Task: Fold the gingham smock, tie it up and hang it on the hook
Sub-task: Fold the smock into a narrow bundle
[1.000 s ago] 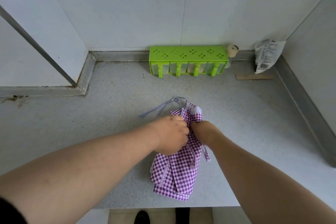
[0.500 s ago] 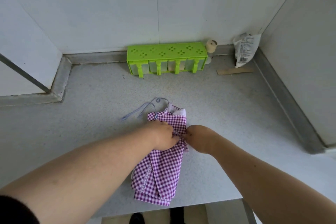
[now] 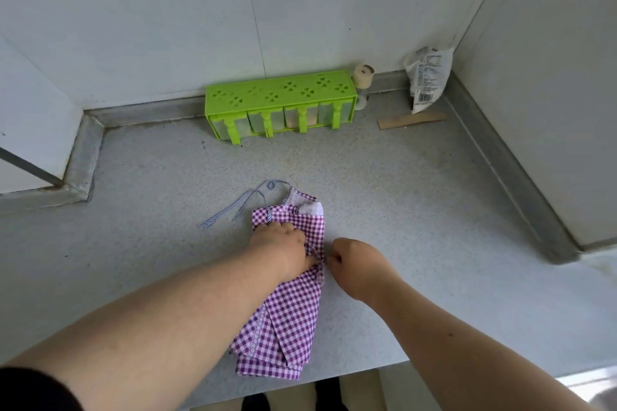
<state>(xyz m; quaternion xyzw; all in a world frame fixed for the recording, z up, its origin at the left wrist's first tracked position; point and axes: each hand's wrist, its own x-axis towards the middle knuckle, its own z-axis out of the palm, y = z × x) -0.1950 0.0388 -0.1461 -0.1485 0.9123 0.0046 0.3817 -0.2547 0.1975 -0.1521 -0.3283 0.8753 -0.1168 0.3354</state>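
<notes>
A speckled grey tabletop point(image 3: 384, 183) fills a corner of pale wall panels, w/ a raised grey lip along the back and both sides. A folded purple-and-white gingham smock point(image 3: 287, 317) lies as a long bundle near the tabletop's front edge, one end almost at that edge. Thin blue-striped ties point(image 3: 233, 210) trail from its far end, loose on the surface to the left.

The left hand point(image 3: 283, 250) presses down on the upper-middle of the smock, fingers curled into the cloth. The right hand point(image 3: 357, 264) sits just beside the smock's right edge, fingertips pinching at a strip there; its grip looks closed on it, but the strip itself is mostly hidden between the two hands.

Behind the smock, against the back wall, stands a lime-green spice rack point(image 3: 280, 100) w/ clover cut-outs on top and four clear drawers. Touching its right end is a small capped jar point(image 3: 363, 83). Further right of the rack, a crumpled printed bag point(image 3: 429, 80) leans in the corner, w/ a flat wooden strip point(image 3: 412, 119) in front of it.

Bag text is too small to read. Drawer contents are unclear. Dark shoes point(image 3: 327, 394) are partly visible below the tabletop's edge, cut off by the frame.
</notes>
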